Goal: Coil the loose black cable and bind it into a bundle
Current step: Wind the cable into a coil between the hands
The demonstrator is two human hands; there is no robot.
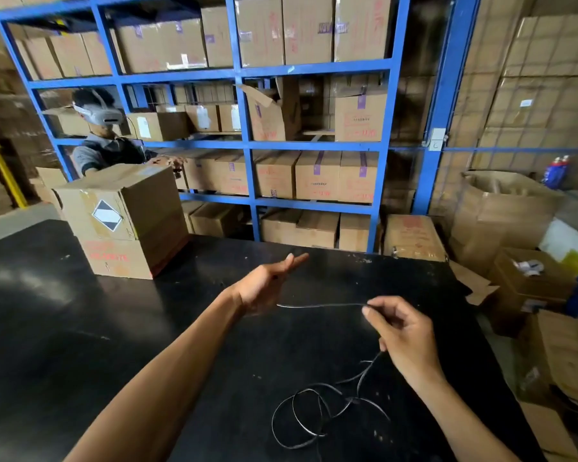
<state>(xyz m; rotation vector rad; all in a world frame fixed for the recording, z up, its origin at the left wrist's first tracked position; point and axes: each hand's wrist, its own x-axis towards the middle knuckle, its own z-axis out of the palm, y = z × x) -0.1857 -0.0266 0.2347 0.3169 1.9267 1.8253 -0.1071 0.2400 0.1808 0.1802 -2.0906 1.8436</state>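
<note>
Loose loops of the cable (309, 416) lie on the black table (80, 328) at about 6 o'clock, closest to the camera, tangled and not bound. From these loops one strand rises toward 2 o'clock into the right hand (402, 331). This hand pinches the cable between thumb and forefinger, the other fingers curled. From the pinch the cable runs straight toward 9 o'clock, above the table, to the left hand (264, 285). The left hand is partly open with fingers stretched toward 1 o'clock; whether it grips the cable end I cannot tell. The two hands are apart, the strand between them. At 10 o'clock a box (127, 221) stands on the table. Behind it a person (104, 141) with a headset stands before the blue rack (251, 145) full of cartons
</note>
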